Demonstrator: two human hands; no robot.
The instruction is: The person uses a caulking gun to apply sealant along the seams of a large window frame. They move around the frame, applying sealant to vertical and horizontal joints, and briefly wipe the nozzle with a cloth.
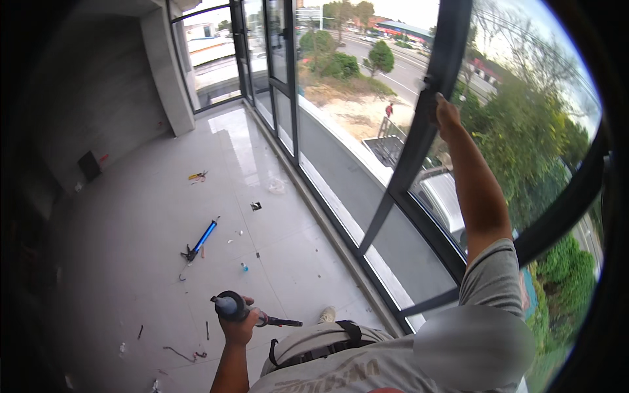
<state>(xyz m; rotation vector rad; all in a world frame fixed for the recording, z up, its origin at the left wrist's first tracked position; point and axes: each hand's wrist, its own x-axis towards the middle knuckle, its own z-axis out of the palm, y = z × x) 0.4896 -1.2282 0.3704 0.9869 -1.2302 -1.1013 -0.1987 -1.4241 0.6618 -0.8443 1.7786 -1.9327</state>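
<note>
My left hand [240, 327] is closed round a dark tool [228, 305] low in front of me. It has a rounded grey and black end, a touch of red and a long black part [283, 321] reaching right toward my waist; its exact kind is unclear. My right arm stretches up and forward to the window. There my right hand [447, 118] is closed on the dark window frame [420, 141], beside a small black fitting [427, 83]; the fingers are partly hidden behind the frame.
A blue caulking gun [205, 236] lies on the pale tiled floor [144, 242]. Yellow-handled pliers [196, 175], a small blue-capped item [245, 267], a bent strip [178, 354] and scraps are scattered about. Tall dark-framed windows line the right side; a grey wall [98, 85] stands left.
</note>
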